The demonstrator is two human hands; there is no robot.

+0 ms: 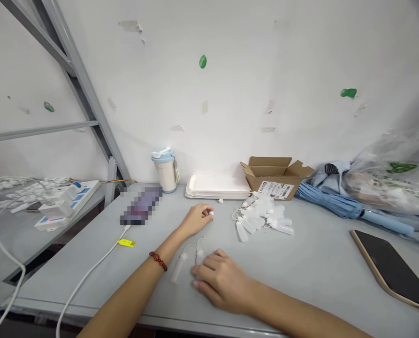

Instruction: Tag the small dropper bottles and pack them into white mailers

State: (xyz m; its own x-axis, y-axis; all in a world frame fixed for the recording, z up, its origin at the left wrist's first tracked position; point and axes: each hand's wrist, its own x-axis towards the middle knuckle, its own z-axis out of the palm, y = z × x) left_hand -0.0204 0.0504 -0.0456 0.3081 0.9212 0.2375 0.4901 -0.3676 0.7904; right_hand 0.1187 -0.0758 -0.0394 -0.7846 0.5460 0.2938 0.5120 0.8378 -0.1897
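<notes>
My left hand (197,219) reaches over the desk with its fingers closed. A small white piece (211,213) shows at its fingertips, too small to name. My right hand (226,281) lies nearer the front edge, its fingers curled over the lower end of a translucent white tag (199,257). A thin white cord (197,245) runs from that tag's top. Just left of it lies a second tag (178,269), flat on the desk with its own cord. Beyond my hands, to the right, is a loose pile of similar white tags (256,218) with cords.
At the back stand a lidded cup (166,171), a stack of white envelopes (218,188) and an open cardboard box (270,176). A blue umbrella (331,199) and a phone (392,267) lie right. A cable (93,270) crosses the left side, near a power strip (86,197).
</notes>
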